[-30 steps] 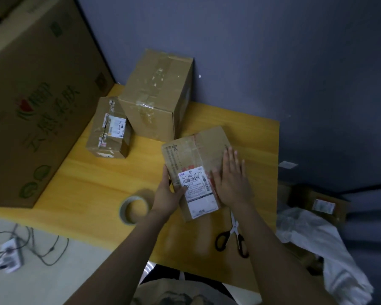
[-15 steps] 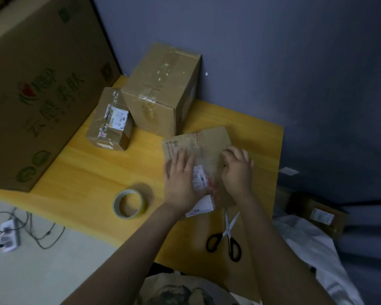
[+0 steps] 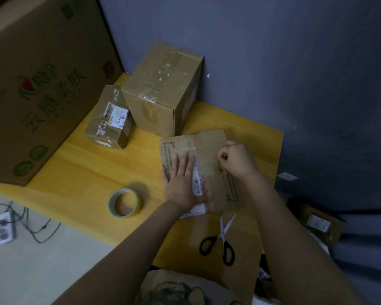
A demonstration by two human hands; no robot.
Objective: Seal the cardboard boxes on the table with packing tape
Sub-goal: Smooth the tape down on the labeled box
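A flat brown cardboard box [image 3: 209,146] with a torn white label and clear tape along its middle lies on the yellow table [image 3: 75,168]. My left hand [image 3: 180,179] presses flat on the box's left half, fingers spread. My right hand [image 3: 235,160] is curled closed at the box's right side, fingertips pinched together on its surface; what they pinch is too small to tell. A roll of packing tape [image 3: 113,199] lies flat on the table to the left of my left wrist. Black-handled scissors [image 3: 223,234] lie just in front of the box.
A tall taped box [image 3: 163,89] and a small labelled box [image 3: 108,122] stand at the back by the wall. A very large printed carton [image 3: 42,84] fills the left side. A power strip with cables [image 3: 2,227] lies on the floor, and another labelled box [image 3: 319,223] sits low right.
My left hand moved from the box's left edge onto its top and now lies flat there. My right hand went from flat on the box to a closed, pinching fist at its right side.
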